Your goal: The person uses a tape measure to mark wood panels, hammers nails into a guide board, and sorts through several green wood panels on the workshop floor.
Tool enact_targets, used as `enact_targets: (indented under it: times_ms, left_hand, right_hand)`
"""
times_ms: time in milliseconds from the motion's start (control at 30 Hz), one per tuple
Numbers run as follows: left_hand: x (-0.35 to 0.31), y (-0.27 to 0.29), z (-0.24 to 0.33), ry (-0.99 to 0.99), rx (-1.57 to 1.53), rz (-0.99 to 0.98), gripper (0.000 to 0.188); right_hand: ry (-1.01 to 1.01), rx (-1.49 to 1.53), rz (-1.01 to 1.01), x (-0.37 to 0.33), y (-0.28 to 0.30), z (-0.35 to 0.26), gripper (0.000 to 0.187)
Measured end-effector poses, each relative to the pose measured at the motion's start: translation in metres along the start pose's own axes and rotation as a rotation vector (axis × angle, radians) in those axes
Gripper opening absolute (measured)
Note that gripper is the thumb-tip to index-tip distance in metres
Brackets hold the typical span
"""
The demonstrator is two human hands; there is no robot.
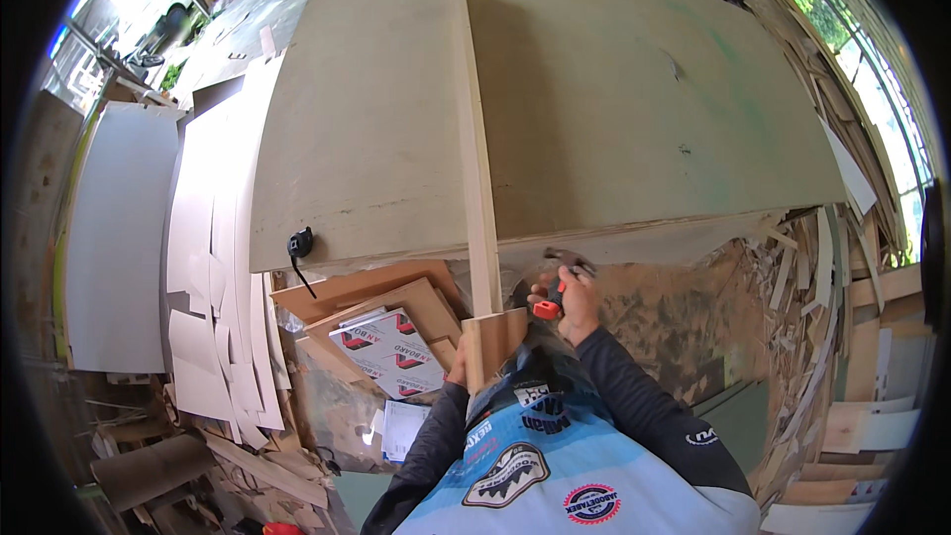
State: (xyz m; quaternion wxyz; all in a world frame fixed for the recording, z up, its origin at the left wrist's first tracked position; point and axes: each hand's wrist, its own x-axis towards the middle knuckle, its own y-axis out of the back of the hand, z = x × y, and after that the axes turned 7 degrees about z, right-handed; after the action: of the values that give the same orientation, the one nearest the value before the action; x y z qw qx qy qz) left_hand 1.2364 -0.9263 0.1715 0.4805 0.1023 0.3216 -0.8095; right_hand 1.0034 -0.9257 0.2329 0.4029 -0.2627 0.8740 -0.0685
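At the near edge of a large brown board (594, 109), seen from our head camera, we hold a hammer (557, 277) in our right hand (573, 305), fingers wrapped tight around its red-and-black handle, the metal head raised just beside the board's lower edge. Our left hand (458, 369) is mostly hidden behind a small wooden block (492, 339), which it steadies from the left; how its fingers lie we cannot tell. A long pale wooden strip (477, 168) runs up from that block across the board. Offcuts (386, 322) and white panels (213, 267) crowd the floor to our left.
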Motion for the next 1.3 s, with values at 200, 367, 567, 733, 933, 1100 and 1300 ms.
enact_targets:
  times_ms: [200, 367, 567, 733, 933, 1100, 1300]
  left_hand:
    - [0.01, 0.009, -0.013, -0.025, 0.118, 0.03, 0.053]
    - [0.02, -0.014, 0.01, -0.265, 0.459, -0.004, 0.054]
    - [0.025, 0.012, 0.003, -0.164, 0.388, 0.028, 0.055]
    - [0.012, 0.004, 0.012, -0.153, 0.325, 0.096, 0.056]
    - [0.012, 0.015, 0.003, 0.078, 0.094, 0.161, 0.06]
    - [0.012, 0.025, -0.004, -0.102, 0.377, 0.061, 0.062]
    - [0.004, 0.01, 0.0, -0.073, 0.253, 0.13, 0.056]
  right_hand:
    - [-0.171, 0.005, 0.031, 0.016, -0.006, 0.018, 0.013]
    - [0.09, 0.027, 0.246, 0.018, -0.004, 0.046, 0.014]
    - [-0.038, -0.117, -0.143, 0.057, -0.044, 0.045, 0.013]
    - [0.112, -0.02, 0.172, 0.042, -0.032, 0.048, 0.014]
    - [0.333, -0.454, -0.162, 0.098, -0.037, 0.094, 0.018]
    - [0.06, -0.085, 0.025, 0.068, -0.06, 0.049, 0.019]
    - [0.308, -0.487, 0.01, 0.091, -0.022, 0.12, 0.02]
